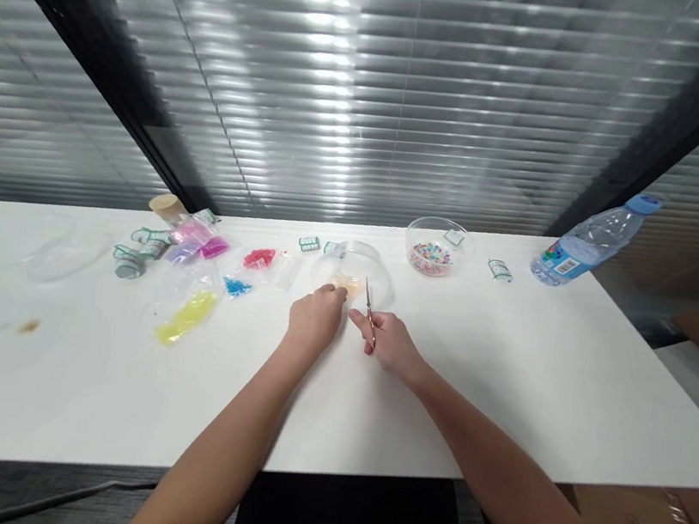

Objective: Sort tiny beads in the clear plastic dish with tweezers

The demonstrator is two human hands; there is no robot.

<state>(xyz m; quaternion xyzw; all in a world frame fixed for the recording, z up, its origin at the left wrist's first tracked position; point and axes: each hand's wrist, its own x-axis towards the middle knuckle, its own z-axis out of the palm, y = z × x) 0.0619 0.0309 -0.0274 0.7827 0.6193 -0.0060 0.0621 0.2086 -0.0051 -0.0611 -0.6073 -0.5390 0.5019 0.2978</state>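
Scissors (369,304) are in my right hand (395,342), fingers through the handles and blades pointing away from me. My left hand (316,320) is closed, its fingertips pinching the near edge of a small clear bag of pale orange beads (347,283). The scissors' blades are just right of that bag; I cannot tell whether they touch it. Right behind the bag lies a round clear plastic dish or lid (381,265). Left of my hands lie small bags of red beads (259,258), blue beads (237,287) and yellow beads (186,317).
A clear bowl of mixed beads (431,258) stands behind my right hand. Farther right are a crumpled green-and-white packet (500,270) and a water bottle (586,243). Pink and purple bags (199,243) lie at the left, near rolled packets (129,262). Window blinds (362,82) back the white table (498,404).
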